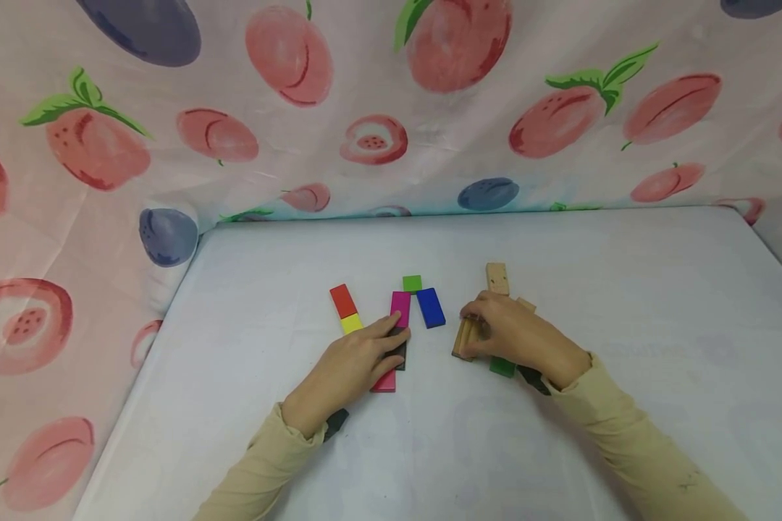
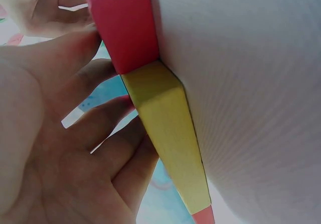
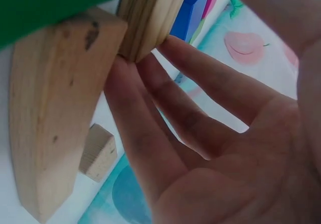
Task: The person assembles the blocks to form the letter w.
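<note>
My left hand (image 1: 348,365) rests with its fingers extended over a line of blocks: a magenta block (image 1: 400,304), a dark block (image 1: 401,357) and a pinkish-red block (image 1: 384,383). The left wrist view has a red block (image 2: 128,30) and a yellow block (image 2: 170,138) end to end beside the fingers. Thumb and fingers of my right hand (image 1: 518,329) pinch a wooden block (image 1: 464,340), whose end (image 3: 148,25) shows at the fingertips in the right wrist view. Partly under that hand lies a green block (image 1: 502,367).
A red block (image 1: 342,300) touches a yellow one (image 1: 351,323) left of the left hand. Between the hands lie a blue block (image 1: 431,308) and a small green block (image 1: 412,282). Plain wooden blocks (image 1: 497,278) lie beyond the right hand. Fruit-patterned cloth (image 1: 371,79) hangs behind the white table (image 1: 267,275).
</note>
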`<state>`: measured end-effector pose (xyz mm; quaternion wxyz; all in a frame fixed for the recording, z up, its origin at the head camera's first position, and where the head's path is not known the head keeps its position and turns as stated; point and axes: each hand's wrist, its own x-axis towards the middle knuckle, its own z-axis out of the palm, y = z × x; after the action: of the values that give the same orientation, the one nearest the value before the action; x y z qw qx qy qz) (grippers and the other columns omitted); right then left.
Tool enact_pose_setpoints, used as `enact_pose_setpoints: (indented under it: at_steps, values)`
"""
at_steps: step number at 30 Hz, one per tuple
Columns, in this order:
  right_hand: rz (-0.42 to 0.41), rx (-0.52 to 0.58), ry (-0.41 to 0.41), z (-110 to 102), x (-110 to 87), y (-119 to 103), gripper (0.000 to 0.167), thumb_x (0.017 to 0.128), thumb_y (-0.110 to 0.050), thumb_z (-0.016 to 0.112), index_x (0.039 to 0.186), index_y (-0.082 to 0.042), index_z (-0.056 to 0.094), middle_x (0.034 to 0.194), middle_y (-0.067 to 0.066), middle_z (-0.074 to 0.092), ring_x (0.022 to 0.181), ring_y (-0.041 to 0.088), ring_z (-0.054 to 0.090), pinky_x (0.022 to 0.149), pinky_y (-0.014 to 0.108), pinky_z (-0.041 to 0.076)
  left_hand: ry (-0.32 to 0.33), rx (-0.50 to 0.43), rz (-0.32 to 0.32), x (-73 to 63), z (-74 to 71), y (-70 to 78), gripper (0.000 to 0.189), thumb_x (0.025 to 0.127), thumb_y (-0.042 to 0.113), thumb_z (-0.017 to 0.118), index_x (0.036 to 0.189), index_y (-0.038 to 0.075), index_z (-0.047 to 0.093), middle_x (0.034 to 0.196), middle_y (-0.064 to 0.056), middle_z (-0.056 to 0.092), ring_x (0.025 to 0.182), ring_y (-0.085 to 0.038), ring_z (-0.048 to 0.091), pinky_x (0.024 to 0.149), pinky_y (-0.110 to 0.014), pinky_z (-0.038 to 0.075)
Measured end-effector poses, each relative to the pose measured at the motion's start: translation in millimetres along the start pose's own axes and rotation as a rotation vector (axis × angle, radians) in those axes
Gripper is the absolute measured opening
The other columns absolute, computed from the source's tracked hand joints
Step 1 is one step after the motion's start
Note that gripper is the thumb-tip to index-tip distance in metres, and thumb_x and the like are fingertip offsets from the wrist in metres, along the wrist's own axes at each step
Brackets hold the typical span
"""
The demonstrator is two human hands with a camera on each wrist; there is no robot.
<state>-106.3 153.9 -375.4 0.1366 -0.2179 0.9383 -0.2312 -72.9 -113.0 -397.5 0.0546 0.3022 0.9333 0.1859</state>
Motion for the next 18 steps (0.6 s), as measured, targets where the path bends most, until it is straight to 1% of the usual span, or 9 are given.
enact_pose_setpoints:
  at_steps: [5, 12, 18]
  values:
    - [-0.002, 0.042, -0.023, 0.5, 0.5, 1.3, 0.049, 0.078, -0.023, 0.085, 0.116, 0.003, 0.068, 0.109, 0.013, 0.065, 0.093, 0.021, 0.060, 0.079, 0.036, 0.056, 0.002, 0.005, -0.001, 0.0, -0.1, 0.1, 0.047, 0.095, 0.030, 0.069, 0.137, 0.013, 0.061, 0.150, -0.010, 0.049, 0.135, -0.026, 0.052, 0.104, -0.039, 0.049]
    - [0.009, 0.047, -0.038, 0.4, 1.1, 0.3, 0.049, 0.078, -0.020, 0.085, 0.118, 0.004, 0.069, 0.109, 0.013, 0.066, 0.092, 0.021, 0.060, 0.079, 0.036, 0.055, 0.007, 0.012, 0.003, -0.2, 0.3, -0.1, 0.046, 0.095, 0.030, 0.069, 0.137, 0.013, 0.061, 0.150, -0.010, 0.049, 0.134, -0.025, 0.052, 0.103, -0.039, 0.049]
    - [0.001, 0.063, -0.059, -0.6, 1.9, -0.9, 0.048, 0.079, -0.019, 0.084, 0.119, 0.003, 0.069, 0.110, 0.013, 0.066, 0.092, 0.020, 0.059, 0.082, 0.036, 0.055, 0.011, 0.020, 0.006, -0.3, 1.3, -1.1, 0.047, 0.094, 0.030, 0.069, 0.137, 0.013, 0.061, 0.150, -0.010, 0.049, 0.134, -0.025, 0.053, 0.103, -0.038, 0.049]
